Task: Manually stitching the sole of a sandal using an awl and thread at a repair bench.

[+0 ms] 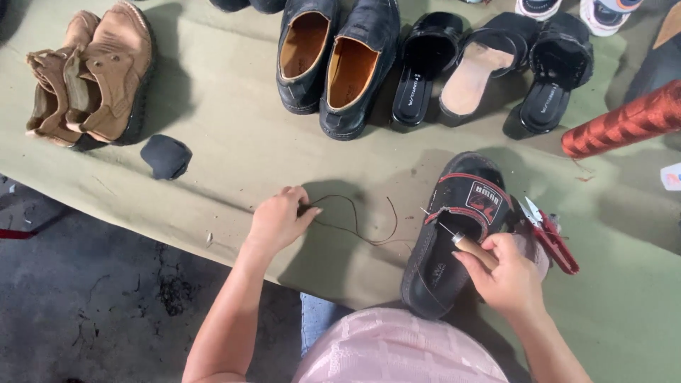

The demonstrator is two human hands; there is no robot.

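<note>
Slide sandal: a black slide sandal (454,234) with a red-edged strap is laid on the green desk (234,163), lower right of the frame.
Right hand: the right hand (507,276) is closed around a wooden-handled awl (464,242), whose point is set at the strap.
Left hand: a thin brown thread (358,220) is pinched by the left hand (278,221), left of the sandal.
Red snips: red snips (553,237) are seen just right of the sandal.
Red spool: a red thread spool (624,122) is laid at the right edge.
Top row: black leather shoes (337,60) and black sandals (489,67) are lined up.
Upper left: brown shoes (96,74) are kept, with a dark cloth pad (165,157) below them.
</note>
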